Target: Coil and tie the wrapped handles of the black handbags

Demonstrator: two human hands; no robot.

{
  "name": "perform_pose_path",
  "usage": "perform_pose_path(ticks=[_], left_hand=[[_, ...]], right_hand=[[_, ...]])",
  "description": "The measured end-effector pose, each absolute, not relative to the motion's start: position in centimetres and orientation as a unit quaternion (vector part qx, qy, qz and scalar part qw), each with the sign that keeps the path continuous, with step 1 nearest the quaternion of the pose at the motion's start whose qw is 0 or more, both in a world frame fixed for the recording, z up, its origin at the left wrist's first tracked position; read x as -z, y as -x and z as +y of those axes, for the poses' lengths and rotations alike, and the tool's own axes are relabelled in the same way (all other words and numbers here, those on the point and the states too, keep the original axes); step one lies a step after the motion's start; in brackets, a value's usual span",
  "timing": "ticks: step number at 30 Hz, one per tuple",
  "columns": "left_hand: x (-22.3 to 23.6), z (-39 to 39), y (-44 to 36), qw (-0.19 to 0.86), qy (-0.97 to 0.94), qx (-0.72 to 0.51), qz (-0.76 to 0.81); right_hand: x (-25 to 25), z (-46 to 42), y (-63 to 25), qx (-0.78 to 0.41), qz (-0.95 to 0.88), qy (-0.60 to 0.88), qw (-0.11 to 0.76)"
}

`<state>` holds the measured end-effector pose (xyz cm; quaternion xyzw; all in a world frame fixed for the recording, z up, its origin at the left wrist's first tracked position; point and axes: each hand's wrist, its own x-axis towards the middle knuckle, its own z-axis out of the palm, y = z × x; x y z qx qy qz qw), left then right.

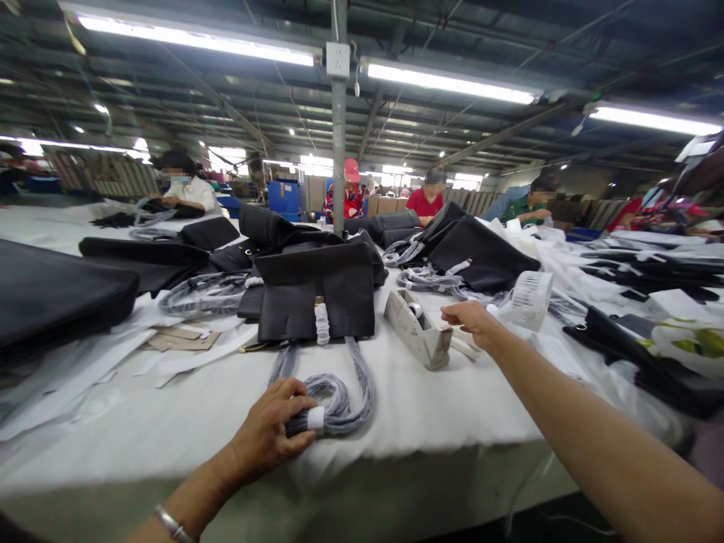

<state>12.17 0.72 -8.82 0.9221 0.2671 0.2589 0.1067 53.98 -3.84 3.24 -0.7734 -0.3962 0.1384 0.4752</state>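
Observation:
A black leather handbag (317,294) lies on the white-covered table, a white-wrapped clasp (321,320) on its front. Its plastic-wrapped strap (362,392) is coiled towards me, with a white band (315,418) around the coil. My left hand (277,422) is closed on the coil's left side, fingers over it and thumb beneath. To the right stands a grey tape dispenser (418,332) with a roll inside. Just beyond its right side, my right hand (472,320) has its fingers drawn together; whatever they pinch is too small to make out.
A white fan (530,298) stands right of my right hand. Black bags (475,253) and wrapped straps crowd the table's far side. Cardboard pieces (184,338) and white sheets lie left. A metal post (339,121) rises behind the bag. Several people sit at work beyond.

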Motion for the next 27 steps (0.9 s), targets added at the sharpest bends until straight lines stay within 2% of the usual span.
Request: perform_pose_path(ticks=[4, 8, 16, 18, 21, 24, 27], left_hand=[[9.4, 1.2, -12.1, 0.107, -0.925, -0.263, 0.254], [9.5, 1.3, -12.0, 0.114, -0.927, -0.259, 0.248], [9.1, 0.9, -12.1, 0.129, -0.926, -0.254, 0.249], [8.8, 0.8, -12.2, 0.133, -0.928, -0.249, 0.244], [8.5, 1.0, -12.2, 0.134, -0.935, -0.233, 0.232], [8.3, 1.3, -12.2, 0.129, -0.941, -0.213, 0.227], [8.4, 1.2, -12.0, 0.121, -0.943, -0.214, 0.224]], right_hand=[[-3.1, -6.8, -53.9, -0.218, -0.337, 0.786, 0.47], [-0.4, -8.5, -52.6, -0.272, -0.315, 0.784, 0.46], [4.0, -9.6, -49.7, -0.16, -0.33, 0.815, 0.448], [4.2, -10.5, -46.6, -0.153, -0.379, 0.776, 0.48], [4.0, -11.9, -39.6, -0.246, -0.47, 0.646, 0.549], [4.6, -12.4, -32.5, -0.392, -0.499, 0.573, 0.519], [6.2, -11.8, -28.2, -0.448, -0.504, 0.571, 0.468]])
